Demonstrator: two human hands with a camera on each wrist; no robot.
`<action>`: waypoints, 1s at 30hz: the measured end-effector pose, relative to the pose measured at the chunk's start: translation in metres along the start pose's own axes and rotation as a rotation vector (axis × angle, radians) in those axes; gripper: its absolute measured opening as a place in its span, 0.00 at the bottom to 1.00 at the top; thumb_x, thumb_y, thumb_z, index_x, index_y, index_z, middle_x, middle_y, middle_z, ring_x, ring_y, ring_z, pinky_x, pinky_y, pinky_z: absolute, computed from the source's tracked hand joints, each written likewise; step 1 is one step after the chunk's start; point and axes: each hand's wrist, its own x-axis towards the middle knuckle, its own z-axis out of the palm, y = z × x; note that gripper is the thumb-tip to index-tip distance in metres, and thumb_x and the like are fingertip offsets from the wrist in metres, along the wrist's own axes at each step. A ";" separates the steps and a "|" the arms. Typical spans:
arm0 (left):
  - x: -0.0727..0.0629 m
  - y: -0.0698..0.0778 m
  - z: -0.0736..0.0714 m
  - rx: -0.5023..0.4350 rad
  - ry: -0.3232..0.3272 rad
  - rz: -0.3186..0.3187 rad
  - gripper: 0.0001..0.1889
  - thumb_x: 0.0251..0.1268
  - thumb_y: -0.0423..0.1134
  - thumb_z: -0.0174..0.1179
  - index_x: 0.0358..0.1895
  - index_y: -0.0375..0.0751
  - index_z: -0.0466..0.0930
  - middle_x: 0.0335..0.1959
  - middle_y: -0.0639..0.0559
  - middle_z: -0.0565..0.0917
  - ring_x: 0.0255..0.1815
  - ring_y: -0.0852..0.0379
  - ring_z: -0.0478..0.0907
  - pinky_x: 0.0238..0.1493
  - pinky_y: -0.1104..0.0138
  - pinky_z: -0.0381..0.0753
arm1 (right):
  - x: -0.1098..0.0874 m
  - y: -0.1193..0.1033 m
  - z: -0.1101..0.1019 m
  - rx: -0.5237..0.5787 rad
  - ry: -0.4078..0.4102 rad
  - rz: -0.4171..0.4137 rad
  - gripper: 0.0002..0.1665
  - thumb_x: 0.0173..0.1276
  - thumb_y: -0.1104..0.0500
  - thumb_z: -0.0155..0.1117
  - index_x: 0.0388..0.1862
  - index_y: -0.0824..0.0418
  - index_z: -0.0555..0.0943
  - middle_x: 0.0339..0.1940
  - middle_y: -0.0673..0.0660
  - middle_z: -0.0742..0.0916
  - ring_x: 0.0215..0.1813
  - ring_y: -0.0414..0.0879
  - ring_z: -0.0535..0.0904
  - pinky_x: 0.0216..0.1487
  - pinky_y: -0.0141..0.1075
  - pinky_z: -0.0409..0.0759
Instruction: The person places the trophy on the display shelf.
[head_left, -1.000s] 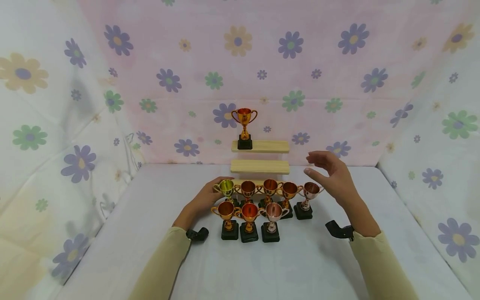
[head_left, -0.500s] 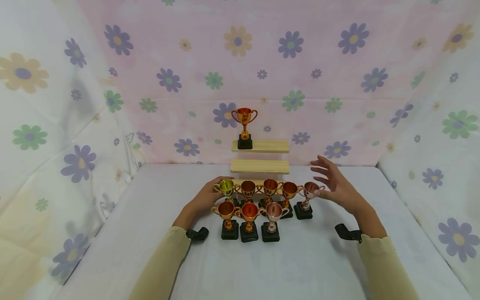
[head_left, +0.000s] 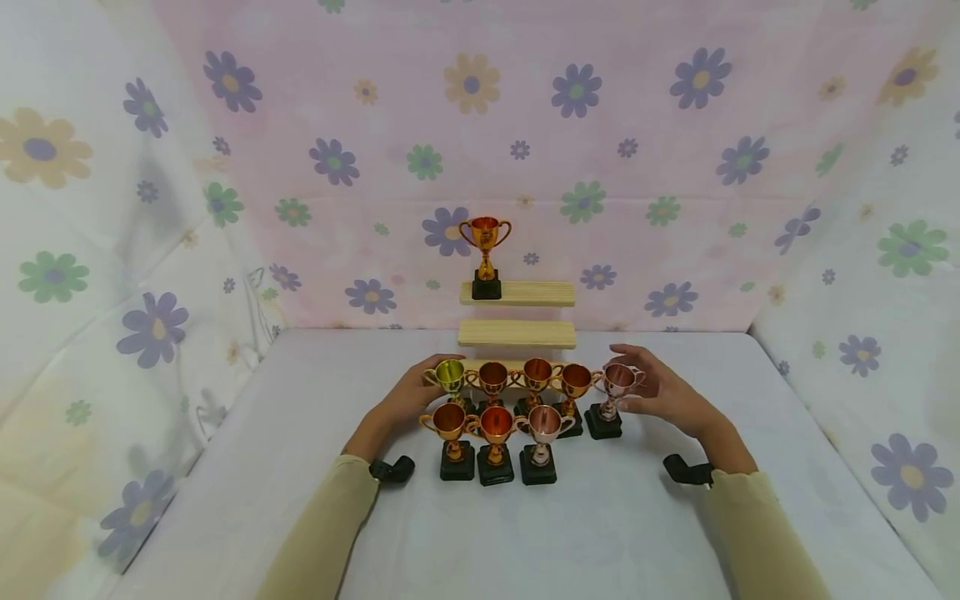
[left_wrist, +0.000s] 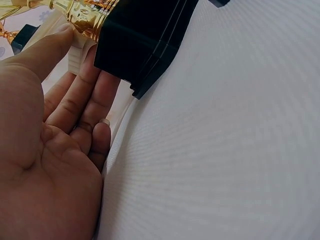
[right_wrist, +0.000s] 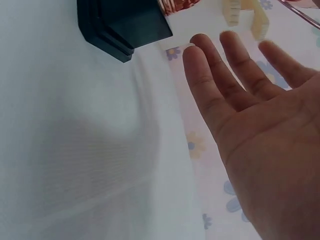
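Observation:
My left hand (head_left: pixel 408 393) holds the yellow-gold trophy cup (head_left: pixel 450 375) at the left end of the back row. In the left wrist view its thumb lies on the gold stem and its fingers reach behind the black base (left_wrist: pixel 142 37). On the other side, my right hand (head_left: pixel 663 396) is around the rose-gold trophy cup (head_left: pixel 619 380) at the row's right end, thumb and fingers spread. The right wrist view has its fingers (right_wrist: pixel 202 75) slightly bent, apart from that cup's black base (right_wrist: pixel 131 22). Both cups stand upright.
Between these two stand several copper and orange trophy cups (head_left: pixel 492 377). Three more, including a rose-gold cup (head_left: pixel 544 422), form the front row. Behind is a stepped wooden stand (head_left: pixel 517 333), with an orange-gold trophy (head_left: pixel 486 236) on its top step. Flowered cloth (head_left: pixel 375 208) encloses the white table.
My right hand has come down and inward to the rightmost rose-gold trophy cup. The left hand has kept its place, and the cups have not moved.

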 end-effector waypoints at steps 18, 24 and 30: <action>-0.004 0.002 -0.001 0.007 -0.010 0.021 0.25 0.81 0.34 0.59 0.77 0.48 0.72 0.68 0.46 0.81 0.69 0.47 0.77 0.73 0.45 0.72 | 0.005 0.003 0.010 0.050 -0.016 0.056 0.29 0.71 0.67 0.72 0.68 0.73 0.76 0.50 0.68 0.90 0.49 0.47 0.90 0.54 0.37 0.87; -0.004 0.004 -0.001 0.025 -0.010 0.016 0.25 0.81 0.36 0.59 0.77 0.49 0.72 0.68 0.47 0.81 0.70 0.46 0.76 0.74 0.43 0.71 | 0.004 0.001 0.007 0.063 -0.005 0.029 0.25 0.72 0.68 0.70 0.66 0.70 0.78 0.52 0.74 0.87 0.49 0.49 0.90 0.54 0.38 0.88; -0.002 0.003 -0.001 0.015 -0.005 0.012 0.25 0.81 0.35 0.58 0.77 0.49 0.72 0.69 0.46 0.80 0.71 0.46 0.75 0.74 0.43 0.70 | 0.004 -0.002 0.004 0.086 -0.001 0.007 0.24 0.73 0.70 0.69 0.65 0.74 0.77 0.50 0.72 0.88 0.49 0.48 0.90 0.53 0.39 0.88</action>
